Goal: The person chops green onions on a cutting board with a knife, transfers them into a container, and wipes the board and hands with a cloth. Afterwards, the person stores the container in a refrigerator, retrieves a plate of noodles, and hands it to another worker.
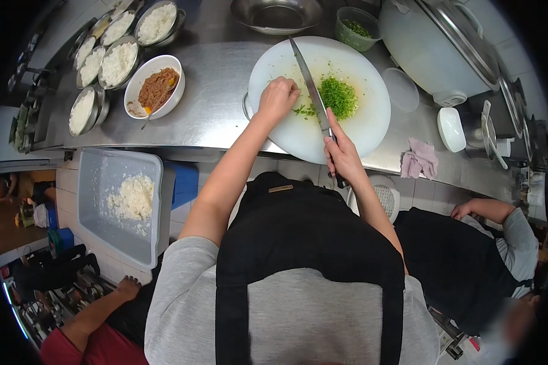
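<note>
My right hand (343, 149) is wrapped round the handle of a long kitchen knife (307, 76), its blade slanting away to the upper left over a round white cutting board (368, 131). My left hand (278, 97) rests on the board left of the blade, fingers curled and closed; whatever is under them is hidden. A heap of finely chopped green onion (340, 97) lies just right of the blade. A few loose green bits sit between the blade and my left hand.
Behind the board are a metal pan (277, 15) and a tub of chopped greens (355, 29). Left stand a bowl of brown filling (175, 103) and several rice bowls (119, 64). A grey bin with rice (119, 240) is below; a cloth (419, 159) lies right. Other people stand nearby.
</note>
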`<state>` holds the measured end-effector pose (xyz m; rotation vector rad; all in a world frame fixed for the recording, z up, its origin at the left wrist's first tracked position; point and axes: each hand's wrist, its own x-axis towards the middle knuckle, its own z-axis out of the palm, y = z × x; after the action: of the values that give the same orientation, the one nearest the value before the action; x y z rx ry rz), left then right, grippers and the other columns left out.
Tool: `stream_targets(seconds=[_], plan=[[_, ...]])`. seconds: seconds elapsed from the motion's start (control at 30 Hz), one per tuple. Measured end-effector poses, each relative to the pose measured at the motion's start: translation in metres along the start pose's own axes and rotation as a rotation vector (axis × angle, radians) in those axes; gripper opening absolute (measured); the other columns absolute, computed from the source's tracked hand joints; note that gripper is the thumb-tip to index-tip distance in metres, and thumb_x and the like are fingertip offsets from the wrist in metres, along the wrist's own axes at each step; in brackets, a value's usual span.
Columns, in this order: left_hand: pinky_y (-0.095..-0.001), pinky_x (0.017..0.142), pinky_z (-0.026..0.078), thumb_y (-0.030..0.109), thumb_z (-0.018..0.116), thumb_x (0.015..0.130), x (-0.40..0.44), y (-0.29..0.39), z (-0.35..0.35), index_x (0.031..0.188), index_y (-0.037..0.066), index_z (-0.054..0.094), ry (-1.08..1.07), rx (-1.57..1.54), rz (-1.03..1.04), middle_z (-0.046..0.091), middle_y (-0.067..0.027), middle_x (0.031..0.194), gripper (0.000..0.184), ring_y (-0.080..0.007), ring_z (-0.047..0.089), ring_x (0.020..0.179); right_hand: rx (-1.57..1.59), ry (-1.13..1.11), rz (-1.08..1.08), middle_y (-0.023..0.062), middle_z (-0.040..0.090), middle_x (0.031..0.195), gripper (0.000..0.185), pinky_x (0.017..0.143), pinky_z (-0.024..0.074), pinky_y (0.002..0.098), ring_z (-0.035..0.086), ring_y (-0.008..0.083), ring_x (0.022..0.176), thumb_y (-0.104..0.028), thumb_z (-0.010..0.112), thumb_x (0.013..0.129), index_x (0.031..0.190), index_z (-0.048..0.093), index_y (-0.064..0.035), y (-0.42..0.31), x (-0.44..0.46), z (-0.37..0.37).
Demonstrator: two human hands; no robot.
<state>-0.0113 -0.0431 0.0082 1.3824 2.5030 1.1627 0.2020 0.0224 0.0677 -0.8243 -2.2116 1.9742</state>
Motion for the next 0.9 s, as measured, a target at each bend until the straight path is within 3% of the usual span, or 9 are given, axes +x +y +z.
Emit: stream_targets(seconds=[0.23,0.3,0.37,0.4,0.5,0.6,0.7,0.9], plan=[[-0.0375,0.076,0.049,0.011,0.066,0.077,-0.020,0.001,-0.019,0.090,0.000,0.064,-0.254,-0.152,0.064,0.062,-0.0148,0.086,0.017,-0.0298,0.061,0.085,-0.020,0.013,0.030,-0.0009,0.039,0.054,0.060,0.039,0.0391,0.0270,0.039,0.0087,0.039,-0.010,0.042,0.097,0.150,0.021,-0.0276,0.002,-0.007,0.000],[-0.0370,0.075,0.049,0.010,0.067,0.076,-0.027,0.004,-0.017,0.091,-0.001,0.064,-0.223,-0.141,0.068,0.062,-0.0141,0.086,0.018,-0.0290,0.061,0.084,-0.028,0.005,0.030,-0.0015,0.038,0.053,0.060,0.038,0.0379,0.0264,0.037,0.0081,0.038,-0.010,0.042,0.097,0.150,0.021,-0.0278,0.001,-0.009,0.002],[-0.0365,0.075,0.049,0.008,0.068,0.074,-0.029,0.007,-0.013,0.092,-0.001,0.064,-0.187,-0.128,0.071,0.062,-0.0134,0.087,0.020,-0.0282,0.061,0.083,-0.124,-0.031,0.098,0.0064,0.054,0.060,0.061,0.050,0.0467,0.0306,0.049,0.0138,0.046,-0.010,0.043,0.096,0.150,0.021,-0.0265,-0.005,-0.009,0.003],[-0.0382,0.075,0.049,0.006,0.068,0.073,-0.029,0.009,-0.011,0.088,-0.001,0.064,-0.162,-0.118,0.046,0.062,-0.0141,0.086,0.016,-0.0300,0.061,0.084,-0.126,-0.035,0.098,0.0064,0.054,0.060,0.061,0.050,0.0467,0.0306,0.049,0.0138,0.046,-0.010,0.043,0.096,0.150,0.021,-0.0265,-0.002,-0.007,0.005],[-0.0402,0.074,0.049,0.003,0.067,0.072,-0.032,0.011,-0.005,0.082,0.000,0.064,-0.106,-0.106,0.016,0.062,-0.0148,0.082,0.011,-0.0317,0.061,0.083,-0.266,0.019,-0.007,0.0205,0.067,0.082,0.062,0.072,0.0502,0.0377,0.063,0.0284,0.066,-0.012,0.044,0.096,0.150,0.019,-0.0249,0.004,-0.002,0.009],[-0.0406,0.072,0.049,0.003,0.066,0.072,-0.033,0.010,0.000,0.078,0.000,0.064,-0.055,-0.113,0.029,0.061,-0.0149,0.078,0.007,-0.0318,0.061,0.080,-0.322,-0.009,0.011,0.0319,0.063,0.100,0.062,0.087,0.0445,0.0426,0.062,0.0434,0.087,-0.014,0.045,0.095,0.150,0.018,-0.0233,0.000,0.000,0.010],[-0.0411,0.071,0.049,0.002,0.065,0.072,-0.033,0.008,0.002,0.076,0.000,0.064,-0.024,-0.121,0.048,0.060,-0.0152,0.075,0.005,-0.0322,0.060,0.078,-0.364,-0.041,0.011,0.0323,0.063,0.093,0.063,0.083,0.0449,0.0446,0.060,0.0480,0.085,-0.016,0.045,0.095,0.150,0.017,-0.0231,-0.003,0.002,0.014],[-0.0393,0.071,0.049,0.005,0.064,0.076,-0.039,0.009,0.004,0.080,-0.001,0.063,-0.003,-0.033,0.105,0.061,-0.0142,0.078,0.007,-0.0309,0.060,0.079,-0.401,-0.010,-0.037,0.0313,0.061,0.082,0.062,0.078,0.0448,0.0448,0.060,0.0460,0.078,-0.016,0.045,0.095,0.150,0.018,-0.0233,0.010,0.014,0.021]])
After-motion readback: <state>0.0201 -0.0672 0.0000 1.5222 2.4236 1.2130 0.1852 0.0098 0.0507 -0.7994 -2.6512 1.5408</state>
